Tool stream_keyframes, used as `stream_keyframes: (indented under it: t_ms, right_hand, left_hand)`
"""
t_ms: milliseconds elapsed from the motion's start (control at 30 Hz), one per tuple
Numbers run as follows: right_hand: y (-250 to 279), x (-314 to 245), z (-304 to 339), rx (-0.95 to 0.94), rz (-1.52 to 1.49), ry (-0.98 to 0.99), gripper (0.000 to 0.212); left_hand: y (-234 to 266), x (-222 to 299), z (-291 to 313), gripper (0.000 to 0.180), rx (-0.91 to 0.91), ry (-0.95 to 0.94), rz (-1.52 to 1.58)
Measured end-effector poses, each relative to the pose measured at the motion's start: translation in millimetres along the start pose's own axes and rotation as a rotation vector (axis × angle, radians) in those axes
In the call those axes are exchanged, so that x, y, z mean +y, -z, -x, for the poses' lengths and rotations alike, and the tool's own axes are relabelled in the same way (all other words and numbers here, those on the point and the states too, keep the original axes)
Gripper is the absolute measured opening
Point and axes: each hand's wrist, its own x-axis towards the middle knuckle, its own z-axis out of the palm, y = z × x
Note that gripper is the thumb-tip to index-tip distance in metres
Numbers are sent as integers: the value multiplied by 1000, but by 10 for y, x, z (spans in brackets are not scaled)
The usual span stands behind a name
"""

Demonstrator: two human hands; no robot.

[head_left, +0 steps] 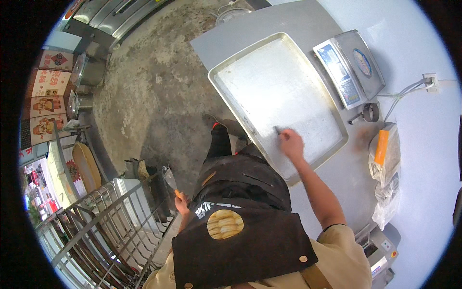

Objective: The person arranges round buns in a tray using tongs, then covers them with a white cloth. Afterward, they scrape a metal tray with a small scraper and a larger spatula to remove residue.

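Note:
A large metal baking tray [269, 77] lies on the grey worktop [298, 24]. My right hand [290, 143] rests on the tray near its front right part, fingers closed on a small dark object whose kind I cannot make out. My left hand [181, 202] hangs at my side by a metal rack and grips a scraper [171, 179] with an orange handle and a flat metal blade pointing up. A dark apron covers my front.
A digital scale [349, 67] stands right of the tray, with a cable running to a wall socket [429, 82]. Plastic bags [385, 159] lie at the worktop's right. A wire rack [106, 226] stands lower left, a grey machine [380, 250] lower right, and a concrete floor lies beyond.

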Motion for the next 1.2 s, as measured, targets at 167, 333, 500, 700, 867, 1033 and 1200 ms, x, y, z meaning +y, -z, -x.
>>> stream_keyframes:
  t_ms: [167, 333, 500, 700, 867, 1033, 1200]
  right_hand:
    - [819, 830, -481, 237, 85, -143, 19]
    - [823, 959, -424, 190, 54, -153, 17]
    - [581, 656, -140, 152, 45, -127, 19]
    - [127, 255, 314, 94, 34, 23, 13]
    - [-31, 42, 527, 9, 110, 147, 12]
    - [-128, 14, 625, -34, 90, 145, 12]
    - [-91, 26, 660, -81, -2, 6, 17]
  left_hand:
    - [-62, 221, 179, 46, -26, -17, -54]
    - [-110, 140, 249, 43, 150, 104, -202]
    - [-26, -79, 171, 39, -4, 2, -33]
    - [89, -337, -87, 36, -137, -43, 3]
    - [-96, 13, 99, 38, -12, 76, -57]
    - [-18, 81, 143, 39, -41, 5, -87]
    - [82, -91, 156, 43, -43, 18, -111]
